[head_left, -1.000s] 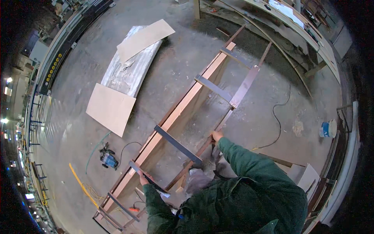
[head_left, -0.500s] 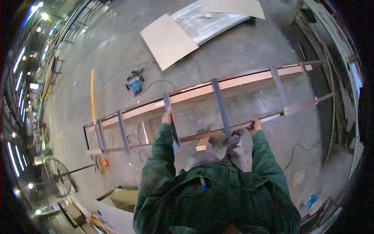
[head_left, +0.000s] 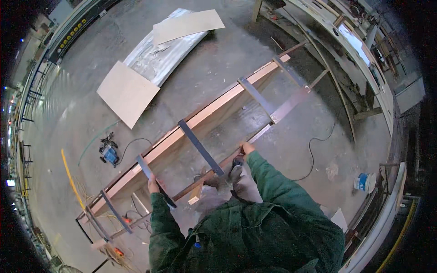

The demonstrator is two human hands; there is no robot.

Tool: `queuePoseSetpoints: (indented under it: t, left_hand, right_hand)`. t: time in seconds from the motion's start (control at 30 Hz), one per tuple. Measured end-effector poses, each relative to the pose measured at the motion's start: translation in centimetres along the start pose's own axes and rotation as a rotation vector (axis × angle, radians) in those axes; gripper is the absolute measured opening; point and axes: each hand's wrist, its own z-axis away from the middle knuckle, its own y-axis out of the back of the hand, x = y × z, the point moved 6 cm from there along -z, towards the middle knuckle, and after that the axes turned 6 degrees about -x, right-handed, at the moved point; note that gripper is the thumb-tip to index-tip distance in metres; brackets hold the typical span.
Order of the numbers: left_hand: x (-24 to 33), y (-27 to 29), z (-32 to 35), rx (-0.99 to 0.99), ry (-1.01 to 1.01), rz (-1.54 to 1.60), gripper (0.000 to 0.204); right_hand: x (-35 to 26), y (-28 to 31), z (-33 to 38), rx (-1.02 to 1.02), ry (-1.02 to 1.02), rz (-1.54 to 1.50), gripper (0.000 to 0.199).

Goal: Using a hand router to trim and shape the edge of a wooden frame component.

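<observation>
A long ladder-like frame (head_left: pixel 231 93) of light wood and brownish rails stretches diagonally before me, crossed by several dark grey slats. My left hand (head_left: pixel 153 184) is closed around one crossing slat (head_left: pixel 144 166), left of the middle. On the near rail (head_left: pixel 227 161), my right hand (head_left: pixel 247 148) is closed with its fingers curled at the rail's edge, partly hidden. A wider dark slat (head_left: pixel 200 146) lies across the frame between my hands. Under the near rail, close to my legs, a short wood block (head_left: pixel 195 193) sticks out toward me.
A blue power tool (head_left: pixel 108 154) with a cord rests on the floor beyond the frame. Farther off, tan sheets (head_left: pixel 127 94) lie on a pale wrapped stack (head_left: pixel 170 57). A long workbench (head_left: pixel 353 59) stands at the right; a white-and-blue bucket (head_left: pixel 364 182) sits nearer.
My view has turned to the right, so the frame now slants more steeply and more of the right-hand bench shows. Both hands keep hold of the same slat and rail.
</observation>
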Motion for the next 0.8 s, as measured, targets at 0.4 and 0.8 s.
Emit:
queuePoseSetpoints:
  t: [0.4,0.8]
  left_hand:
    - [-0.9,1.6,-1.8,0.032,-0.114,-0.059,0.039]
    - [-2.1,1.5,-0.2,-0.004,-0.35,-0.333,0.037]
  right_hand:
    - [-1.3,-1.5,2.6,-0.066,-0.045,0.111,0.011]
    - [-0.7,1.6,-0.2,-0.025,0.086,0.106,0.015]
